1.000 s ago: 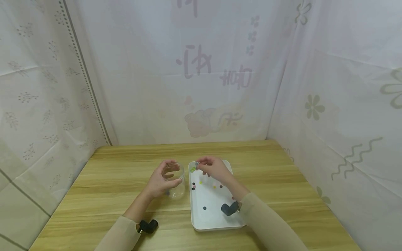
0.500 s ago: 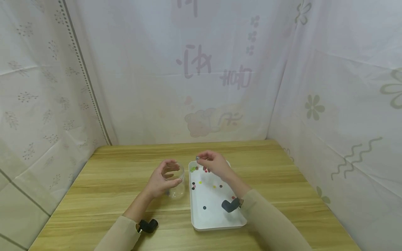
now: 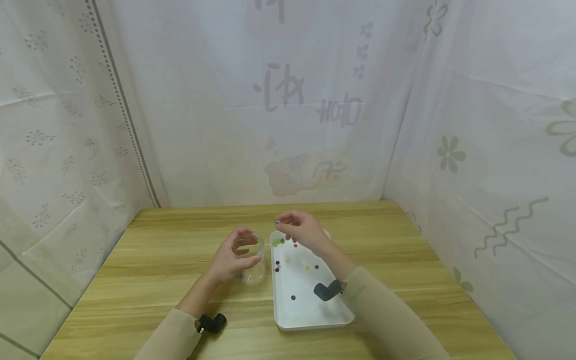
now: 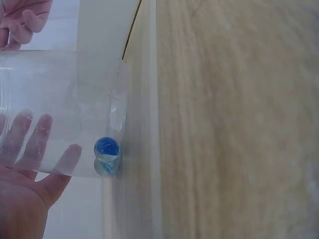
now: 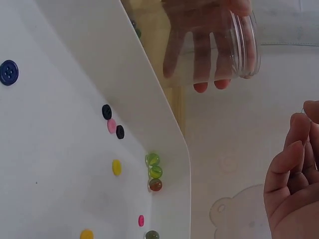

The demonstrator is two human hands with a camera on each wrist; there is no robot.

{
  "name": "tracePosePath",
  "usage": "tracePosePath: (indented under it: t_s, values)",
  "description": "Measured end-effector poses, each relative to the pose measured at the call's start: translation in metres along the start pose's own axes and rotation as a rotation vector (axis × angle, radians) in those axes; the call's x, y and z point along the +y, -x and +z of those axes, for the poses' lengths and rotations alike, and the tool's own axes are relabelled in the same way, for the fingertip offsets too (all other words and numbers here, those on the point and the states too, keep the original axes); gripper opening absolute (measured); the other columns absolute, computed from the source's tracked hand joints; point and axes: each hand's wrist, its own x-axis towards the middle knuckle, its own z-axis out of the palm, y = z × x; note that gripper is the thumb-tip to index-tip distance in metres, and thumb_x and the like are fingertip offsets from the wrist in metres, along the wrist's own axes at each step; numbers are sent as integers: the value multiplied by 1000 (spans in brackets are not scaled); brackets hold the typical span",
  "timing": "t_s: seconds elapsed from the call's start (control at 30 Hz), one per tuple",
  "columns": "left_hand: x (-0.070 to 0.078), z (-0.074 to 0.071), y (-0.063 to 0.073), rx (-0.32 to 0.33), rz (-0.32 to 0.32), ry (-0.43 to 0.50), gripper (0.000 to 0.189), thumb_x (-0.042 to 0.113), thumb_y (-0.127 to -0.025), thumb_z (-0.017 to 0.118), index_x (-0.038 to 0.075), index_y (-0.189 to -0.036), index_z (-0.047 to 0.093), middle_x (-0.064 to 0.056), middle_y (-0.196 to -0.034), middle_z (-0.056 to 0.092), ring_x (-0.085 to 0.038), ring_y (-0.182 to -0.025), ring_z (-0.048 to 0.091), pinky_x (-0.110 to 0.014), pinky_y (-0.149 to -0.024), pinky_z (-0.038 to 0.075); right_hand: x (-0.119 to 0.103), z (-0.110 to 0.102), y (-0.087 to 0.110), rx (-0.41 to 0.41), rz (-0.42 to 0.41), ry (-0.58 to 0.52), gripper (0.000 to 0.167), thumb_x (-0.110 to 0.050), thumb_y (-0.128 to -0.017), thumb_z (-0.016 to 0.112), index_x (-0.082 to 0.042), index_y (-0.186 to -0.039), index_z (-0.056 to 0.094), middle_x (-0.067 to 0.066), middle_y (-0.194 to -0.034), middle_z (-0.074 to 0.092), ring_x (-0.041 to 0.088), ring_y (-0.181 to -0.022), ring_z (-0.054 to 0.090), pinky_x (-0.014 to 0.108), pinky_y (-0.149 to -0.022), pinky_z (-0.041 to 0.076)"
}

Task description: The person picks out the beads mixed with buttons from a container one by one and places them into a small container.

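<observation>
My left hand [image 3: 230, 259] grips a clear jar [image 3: 254, 274] near its rim, fingers behind and thumb in front. The jar stands upright on the table, left of a white tray [image 3: 306, 316]. A blue-and-clear marble [image 4: 106, 147] lies at its bottom in the left wrist view. Over the tray's far left corner, my right hand [image 3: 305, 232] pinches a small bluish glass marble [image 3: 277, 222] between thumb and fingertips. Inside the tray are green marbles [image 5: 155, 172], a brown marble [image 5: 155, 184] and several buttons, among them a dark blue button [image 5: 9, 72].
The tray's raised wall [image 5: 164, 112] stands between its contents and the jar. A pink button [image 5: 111, 126] lies between two black ones, with a yellow button [image 5: 116, 167] close by. Patterned curtains [image 3: 279, 150] hang around the wooden table [image 3: 180, 225].
My right hand has risen from the tray's far left corner with the marble and shifted slightly left toward the jar. My left hand and the jar have stayed put.
</observation>
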Motion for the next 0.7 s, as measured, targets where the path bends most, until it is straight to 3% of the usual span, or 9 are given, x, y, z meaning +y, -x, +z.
tracePosePath:
  t_s: [0.47, 0.53, 0.7]
  values:
    - [-1, 1, 0, -2, -8, -8, 74, 14, -93, 86, 2, -154, 45, -23, -146, 66, -45, -141, 60, -67, -117, 51, -16, 12, -1, -56, -27, -26, 34, -25, -101, 79, -9, -131, 75, 10, -113, 78, 12, -69, 64, 22, -51, 42]
    - [-1, 1, 0, -1, -8, -6, 74, 13, -93, 86, 2, -154, 45, -23, -146, 65, -46, -141, 60, -68, -117, 50, -18, 14, -2, -56, -28, -23, 35, -26, -101, 79, -8, -131, 75, 7, -112, 78, 15, -70, 65, 22, -50, 42]
    - [-2, 0, 0, -1, -12, -2, 74, 12, -93, 86, 3, -155, 45, -22, -147, 65, -44, -142, 60, -67, -118, 50, -22, 19, -4, -66, -37, -27, 36, -25, -102, 78, -7, -132, 74, 6, -113, 77, 38, -84, 71, 23, -57, 52]
